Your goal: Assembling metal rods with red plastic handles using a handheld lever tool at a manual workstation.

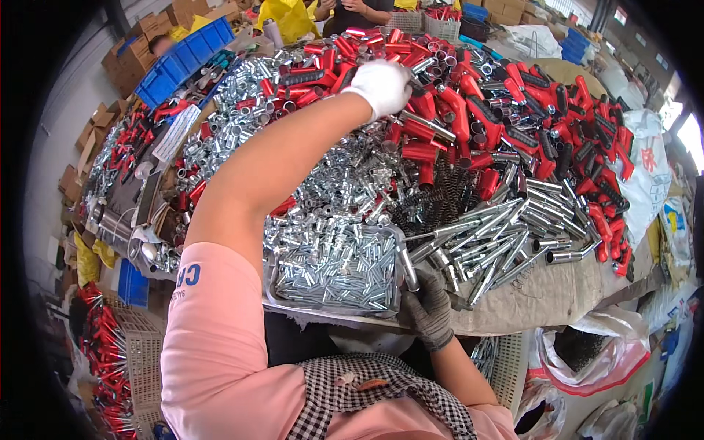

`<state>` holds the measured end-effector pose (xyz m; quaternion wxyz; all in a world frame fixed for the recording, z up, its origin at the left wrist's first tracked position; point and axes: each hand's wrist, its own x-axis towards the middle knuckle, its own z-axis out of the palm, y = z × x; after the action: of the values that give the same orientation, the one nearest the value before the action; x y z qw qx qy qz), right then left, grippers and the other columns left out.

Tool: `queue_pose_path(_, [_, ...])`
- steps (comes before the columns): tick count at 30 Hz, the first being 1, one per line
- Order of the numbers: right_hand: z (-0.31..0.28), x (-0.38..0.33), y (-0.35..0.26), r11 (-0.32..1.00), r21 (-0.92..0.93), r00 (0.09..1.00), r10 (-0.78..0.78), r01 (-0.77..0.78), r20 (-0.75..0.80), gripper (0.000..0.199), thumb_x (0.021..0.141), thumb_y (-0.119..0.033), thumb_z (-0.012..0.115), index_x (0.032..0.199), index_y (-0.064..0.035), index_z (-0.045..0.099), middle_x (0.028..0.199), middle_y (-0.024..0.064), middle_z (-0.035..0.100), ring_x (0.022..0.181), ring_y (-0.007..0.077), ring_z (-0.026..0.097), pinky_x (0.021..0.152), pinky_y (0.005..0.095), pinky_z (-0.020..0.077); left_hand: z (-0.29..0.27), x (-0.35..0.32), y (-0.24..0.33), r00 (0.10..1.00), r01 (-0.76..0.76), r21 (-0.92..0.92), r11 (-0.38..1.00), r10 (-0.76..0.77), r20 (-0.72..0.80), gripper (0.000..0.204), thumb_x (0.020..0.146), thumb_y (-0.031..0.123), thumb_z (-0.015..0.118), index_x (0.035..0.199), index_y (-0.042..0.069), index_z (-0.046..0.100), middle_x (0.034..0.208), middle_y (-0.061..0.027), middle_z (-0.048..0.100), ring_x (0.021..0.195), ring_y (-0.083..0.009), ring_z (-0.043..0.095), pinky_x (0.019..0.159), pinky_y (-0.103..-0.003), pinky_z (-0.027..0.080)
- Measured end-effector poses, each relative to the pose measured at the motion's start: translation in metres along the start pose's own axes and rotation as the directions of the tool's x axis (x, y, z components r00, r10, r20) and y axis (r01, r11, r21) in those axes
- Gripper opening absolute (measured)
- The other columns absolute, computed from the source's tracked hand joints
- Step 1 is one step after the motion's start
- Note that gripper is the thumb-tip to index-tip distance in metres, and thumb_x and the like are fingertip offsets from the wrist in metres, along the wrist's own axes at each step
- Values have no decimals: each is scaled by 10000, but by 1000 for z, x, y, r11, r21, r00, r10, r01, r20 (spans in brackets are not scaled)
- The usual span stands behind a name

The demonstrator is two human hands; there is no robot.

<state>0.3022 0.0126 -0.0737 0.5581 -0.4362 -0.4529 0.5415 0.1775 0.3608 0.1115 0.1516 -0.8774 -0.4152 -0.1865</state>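
Observation:
My left hand (382,88), in a white glove, reaches to the far middle of the table, over a heap of red metal parts (419,152). Its fingers curl down among them, and what they close on is hidden. Near the front edge, my right hand (430,314) wears a dark grey glove and is closed around the lower end of a shiny metal tube (407,268). The tube stands tilted beside a clear tray (273,297) of small silver pins (334,271). To its right lie several chrome rods (506,238).
Dark coil springs (434,199) lie mid-table, with silver fittings (323,176) to their left. Red-and-black handles (546,139) fill the right side. A blue bin (183,62) stands far left, and another person's hands (354,6) show at the back. Baskets (143,352) stand below.

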Motion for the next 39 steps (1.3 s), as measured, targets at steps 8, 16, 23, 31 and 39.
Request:
queue_pose_path(8, [-3, -4, -2, 999, -46, 999, -10, 11, 34, 413, 919, -80, 650, 1298, 9, 512, 1066, 58, 628, 924, 124, 578, 836, 291, 495, 43, 116, -9, 973, 142, 20, 990, -143, 180, 371, 868, 181, 534, 1196, 57, 654, 1188, -201, 664, 1101, -356, 646, 923, -456, 516])
queue_pose_path(16, [-10, -3, 2, 995, -93, 996, -14, 22, 87, 478, 929, -106, 635, 1358, 32, 475, 1228, 129, 611, 1107, 188, 582, 983, 359, 459, 80, 145, -5, 901, 89, 161, 983, -149, 407, 692, 800, 3, 549, 1457, 173, 414, 1306, -217, 587, 1154, -376, 614, 939, -467, 516])
queue_pose_path(23, [-10, -3, 2, 990, -140, 995, -21, 35, 98, 462, 920, -82, 641, 1340, 25, 482, 1205, 102, 610, 1079, 172, 577, 975, 345, 456, 65, 122, -22, 985, 51, 66, 996, -62, 161, 378, 884, 135, 551, 1261, 111, 583, 1108, -215, 674, 990, -391, 663, 881, -470, 519])
queue_pose_path(31, [-5, -5, 9, 988, 140, 997, -67, 62, 26, 388, 955, -128, 635, 1288, 4, 487, 959, 40, 611, 776, 84, 555, 681, 245, 475, -71, -39, 19, 980, 63, -897, 438, -196, -27, 383, 962, 291, 595, 1157, -37, 575, 852, -76, 679, 731, -116, 654, 671, -251, 529])
queue_pose_path(39, [-3, -8, 18, 931, -156, 943, -324, 331, 71, 311, 926, -65, 641, 1218, 27, 585, 1034, 95, 670, 933, 157, 625, 836, 314, 513, -107, -271, 112, 910, 389, -912, 127, -206, 359, 333, 870, 155, 758, 1097, 8, 564, 999, -89, 696, 877, -146, 676, 755, -260, 549])
